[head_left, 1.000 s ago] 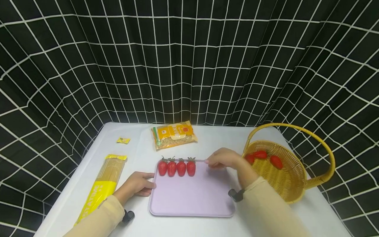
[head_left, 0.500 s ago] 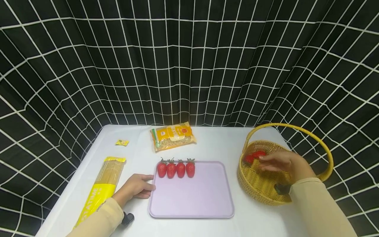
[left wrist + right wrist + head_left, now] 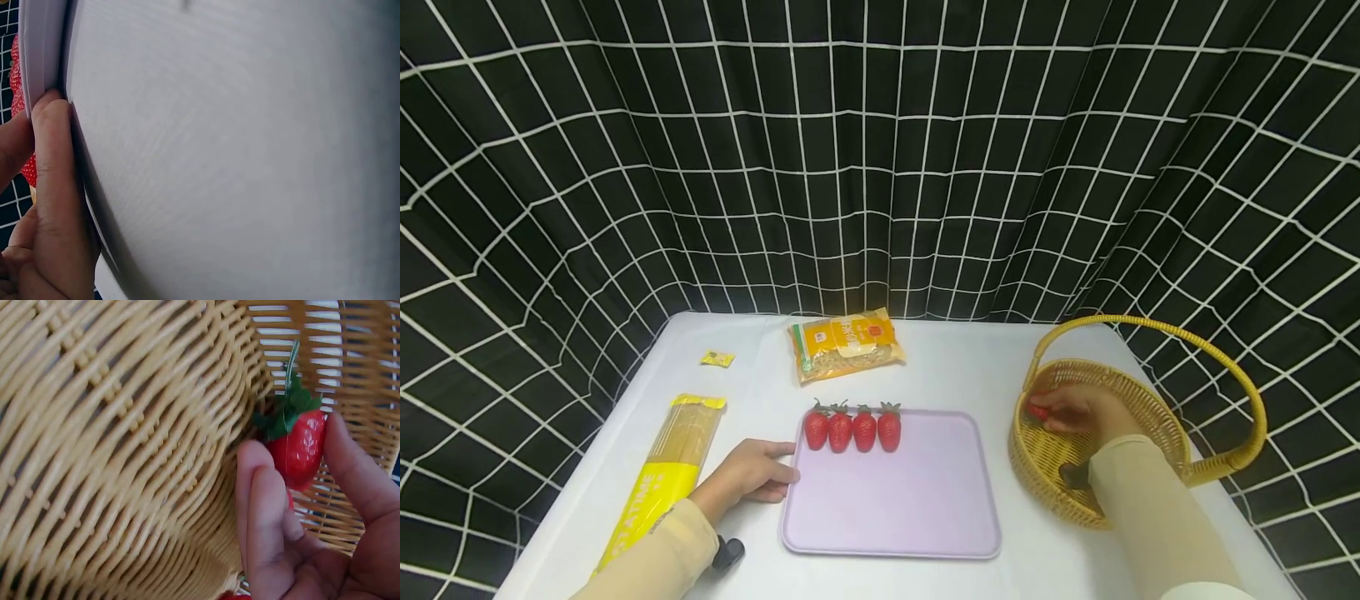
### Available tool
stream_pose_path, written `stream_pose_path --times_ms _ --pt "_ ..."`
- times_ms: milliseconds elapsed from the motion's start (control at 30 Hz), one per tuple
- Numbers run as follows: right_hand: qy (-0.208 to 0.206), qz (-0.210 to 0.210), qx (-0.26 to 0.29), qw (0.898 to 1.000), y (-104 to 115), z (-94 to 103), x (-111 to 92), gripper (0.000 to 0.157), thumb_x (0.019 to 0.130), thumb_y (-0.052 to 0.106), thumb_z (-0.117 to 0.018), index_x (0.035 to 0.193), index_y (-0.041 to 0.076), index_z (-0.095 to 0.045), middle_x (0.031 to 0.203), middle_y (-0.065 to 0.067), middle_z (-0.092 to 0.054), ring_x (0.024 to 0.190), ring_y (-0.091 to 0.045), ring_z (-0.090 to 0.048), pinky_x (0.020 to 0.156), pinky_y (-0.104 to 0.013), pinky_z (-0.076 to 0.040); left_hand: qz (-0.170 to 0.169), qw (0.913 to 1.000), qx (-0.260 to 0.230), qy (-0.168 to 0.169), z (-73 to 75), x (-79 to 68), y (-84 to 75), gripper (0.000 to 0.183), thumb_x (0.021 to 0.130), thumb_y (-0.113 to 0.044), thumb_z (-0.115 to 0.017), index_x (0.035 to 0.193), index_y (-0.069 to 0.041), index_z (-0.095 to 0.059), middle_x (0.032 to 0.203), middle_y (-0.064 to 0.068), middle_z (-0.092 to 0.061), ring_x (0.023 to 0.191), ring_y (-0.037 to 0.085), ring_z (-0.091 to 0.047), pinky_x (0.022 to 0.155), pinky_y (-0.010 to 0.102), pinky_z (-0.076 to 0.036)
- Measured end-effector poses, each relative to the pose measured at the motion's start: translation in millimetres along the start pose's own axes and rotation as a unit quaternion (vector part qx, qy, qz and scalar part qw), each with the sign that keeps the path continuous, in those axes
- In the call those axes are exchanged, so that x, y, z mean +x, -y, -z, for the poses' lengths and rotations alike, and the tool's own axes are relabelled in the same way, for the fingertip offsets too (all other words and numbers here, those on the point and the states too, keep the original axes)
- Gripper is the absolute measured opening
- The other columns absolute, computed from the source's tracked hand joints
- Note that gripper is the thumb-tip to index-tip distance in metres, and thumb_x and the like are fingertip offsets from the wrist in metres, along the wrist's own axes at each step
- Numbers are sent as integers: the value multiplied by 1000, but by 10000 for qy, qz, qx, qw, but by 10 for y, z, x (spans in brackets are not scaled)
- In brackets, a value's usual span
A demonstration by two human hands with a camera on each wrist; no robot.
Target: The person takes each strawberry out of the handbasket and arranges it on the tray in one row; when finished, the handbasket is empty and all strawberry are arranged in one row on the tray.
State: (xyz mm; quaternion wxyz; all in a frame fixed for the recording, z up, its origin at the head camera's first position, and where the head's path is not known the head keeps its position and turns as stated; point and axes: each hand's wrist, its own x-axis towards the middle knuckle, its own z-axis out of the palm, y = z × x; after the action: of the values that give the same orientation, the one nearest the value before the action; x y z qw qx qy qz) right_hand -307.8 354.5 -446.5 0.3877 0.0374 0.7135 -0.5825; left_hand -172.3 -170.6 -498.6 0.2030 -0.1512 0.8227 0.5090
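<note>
Inside the wicker basket (image 3: 1052,492), my right hand (image 3: 1086,410) pinches a red strawberry (image 3: 303,450) with green leaves between thumb and fingers, close to the woven wall. A bit of red (image 3: 234,597) shows at the bottom of the right wrist view; what else lies in the basket is hidden by the hand. On the left, my left hand (image 3: 751,472) grips the left edge of the lilac tray (image 3: 891,508), thumb on one side and a finger on the other. Several strawberries (image 3: 852,430) stand in a row at the tray's far left corner, leaves pointing away.
A yellow pack of pasta (image 3: 662,483) lies left of the left hand. Behind the tray are an orange bag of grain-like food (image 3: 847,344) and a small yellow wrapped packet (image 3: 717,359). The basket's tall handle (image 3: 1240,392) arches over its right side. Black gridded cloth surrounds the white table.
My right hand has left the tray's far right corner, gone right to the basket, and reached in to take a strawberry. The left hand stays at the tray's edge.
</note>
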Motion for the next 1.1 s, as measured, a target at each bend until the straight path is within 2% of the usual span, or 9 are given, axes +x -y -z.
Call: stream_pose_path --times_ms 67,200,400,467,567,733,867,967,1100 --pt "-35 -59 -292 9996 8 -28 50 27 105 13 -44 90 5 -65 77 -2 -62 64 -6 -62 64 -12 -53 12 10000 15 -4 -4 -6 -9 61 80 -9 -79 136 -2 -56 74 10 -67 62 17 -67 59 30 -61" --pt "-556 -198 -96 9982 -20 -48 30 21 101 15 -53 88 6 -66 79 -3 -63 63 -7 -61 66 -14 -55 17 9999 119 -25 -8 -25 -37 61 80 -10 -79 136 -2 -56 73 9 -67 61 17 -67 59 29 -60" --pt "-864 -54 -216 9960 -45 45 -82 14 95 14 -60 101 2 -61 87 -4 -68 68 -8 -60 68 -16 -55 13 9998 184 -61 -13 -39 -53 61 81 -10 -79 136 -2 -56 72 9 -68 61 17 -68 59 29 -60" --pt "-803 94 -409 9959 -32 77 -143 18 95 15 -59 104 0 -55 87 -3 -67 69 -8 -61 69 -17 -54 14 9998 179 -62 -11 -39 -53 61 81 -10 -79 136 -2 -56 72 9 -68 61 17 -68 59 29 -60" --pt "-676 297 -524 9959 1 107 -253 17 96 14 -57 105 0 -56 86 -1 -66 71 -8 -61 72 -19 -54 8 9999 144 -31 -14 -35 -56 61 80 -10 -79 136 -2 -56 72 9 -68 61 17 -68 59 29 -61" --pt "-368 757 -435 9955 100 42 -444 18 98 12 -55 112 0 -55 95 0 -60 83 -11 -54 79 -22 -50 12 9999 122 -16 -3 -31 -43 61 81 -10 -79 136 -2 -56 73 9 -68 62 17 -68 59 30 -61" --pt "-200 1147 -305 9927 194 -86 -592 26 97 9 -56 120 0 -48 105 -4 -58 94 -15 -56 87 -27 -52 -27 10000 70 29 0 -34 -30 61 81 -10 -79 136 -1 -56 73 9 -68 62 17 -68 59 30 -61" --pt "126 1399 -362 9894 269 -214 -663 22 97 6 -54 118 -2 -51 109 -10 -60 100 -21 -60 95 -35 -52 -43 10000 48 57 -8 -34 -32 61 80 -10 -80 136 -1 -56 72 9 -67 62 17 -68 59 31 -61" --pt "508 1574 -500 9850 373 -491 -624 30 98 6 -55 124 -9 -51 115 -17 -60 104 -27 -60 97 -40 -51 27 9999 123 -6 -9 -33 -50 61 80 -10 -80 136 -1 -57 72 9 -68 61 17 -67 59 30 -61"
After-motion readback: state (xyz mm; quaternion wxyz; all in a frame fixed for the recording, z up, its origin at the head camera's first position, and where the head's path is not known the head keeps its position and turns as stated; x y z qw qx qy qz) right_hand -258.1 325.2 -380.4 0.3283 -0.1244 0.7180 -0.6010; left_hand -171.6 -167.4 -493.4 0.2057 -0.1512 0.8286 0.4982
